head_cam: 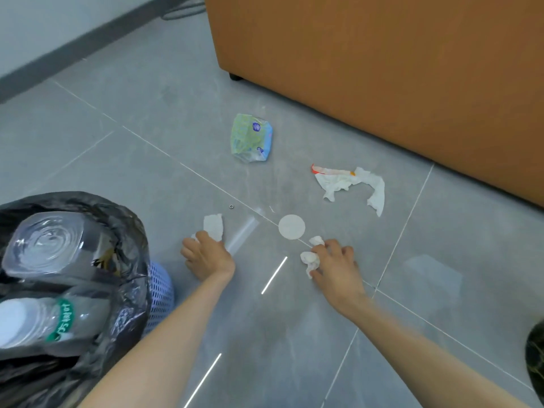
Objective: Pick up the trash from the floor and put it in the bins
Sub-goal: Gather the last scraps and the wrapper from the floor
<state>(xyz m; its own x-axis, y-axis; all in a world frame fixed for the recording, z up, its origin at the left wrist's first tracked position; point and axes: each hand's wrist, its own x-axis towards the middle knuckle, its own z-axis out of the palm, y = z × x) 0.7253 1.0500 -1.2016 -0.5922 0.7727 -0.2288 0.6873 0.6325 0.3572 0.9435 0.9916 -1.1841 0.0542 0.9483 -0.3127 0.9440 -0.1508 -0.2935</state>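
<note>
My left hand [206,256] is down at the grey tile floor, its fingers curled round a white tissue [214,225] that sticks out past the fingertips. My right hand [335,266] grips a crumpled white tissue wad [309,258], with a small scrap [316,240] poking out above the fingers. A round white disc [291,227] lies flat between the hands, a little farther off. Beyond lie a crumpled green-and-blue plastic wrapper [250,138] and a torn white tissue with a red-orange strip [350,182]. A bin with a black liner [126,231] stands at left.
The bin is a lilac mesh basket [160,293] holding clear plastic bottles [44,245]. An orange-brown cabinet [382,69] blocks the far right. A clear plastic strip [243,233] and a tiny ring [231,206] lie on the floor. Another dark bin's edge [535,360] shows at right.
</note>
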